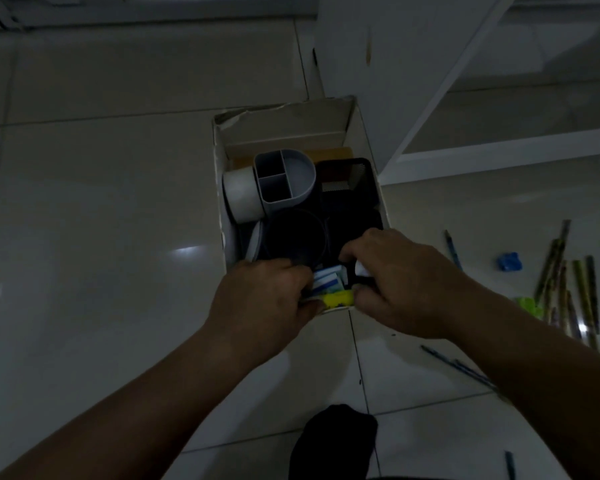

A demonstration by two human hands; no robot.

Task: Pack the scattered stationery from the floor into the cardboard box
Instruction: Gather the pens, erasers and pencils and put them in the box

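The white cardboard box (219, 188) stands open on the tiled floor. Inside it are a grey divided pen holder (284, 176), a white cup (241, 195), a round black holder (295, 235) and a black mesh tray (347, 181). At the box's near end my left hand (260, 299) and my right hand (399, 282) close from both sides on a yellow item (338, 299) and small white-and-blue boxes (326, 280). Fingers hide parts of these items.
Loose pens and pencils (568, 289) lie on the floor at the right, with a blue sharpener (509, 262), green items (529, 304) and blue pens (461, 367). A white cabinet (413, 64) stands behind the box. A dark sock (336, 441) shows at the bottom.
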